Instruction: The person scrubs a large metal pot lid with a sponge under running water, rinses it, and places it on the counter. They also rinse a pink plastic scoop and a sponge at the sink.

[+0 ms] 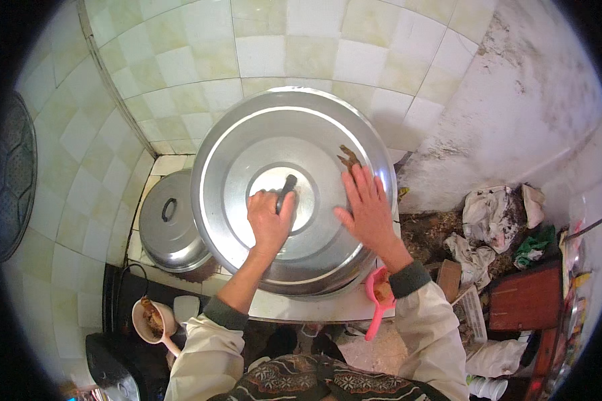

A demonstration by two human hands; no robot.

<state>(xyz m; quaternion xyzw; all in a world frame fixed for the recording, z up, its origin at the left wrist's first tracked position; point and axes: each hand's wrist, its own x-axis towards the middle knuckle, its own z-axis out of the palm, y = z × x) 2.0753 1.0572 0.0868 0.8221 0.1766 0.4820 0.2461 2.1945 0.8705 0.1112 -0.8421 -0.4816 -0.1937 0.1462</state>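
A very large round aluminium lid (247,150) covers a big pot in front of me. My left hand (269,220) is wrapped around the lid's dark handle (287,189) at its centre. My right hand (368,206) lies flat on the right side of the lid, fingers spread and pointing away from me. Just beyond those fingertips is a brown, finger-shaped patch (348,156); I cannot tell whether it is a reflection or an object. The lid hides whatever the pot holds.
A smaller lidded pot (164,230) stands left, against the tiled corner. A pink dipper (379,311) with brown contents sits by the counter's front edge. At lower left is a pale dipper (140,324). Rubbish and a reddish-brown wooden piece (525,301) lie right.
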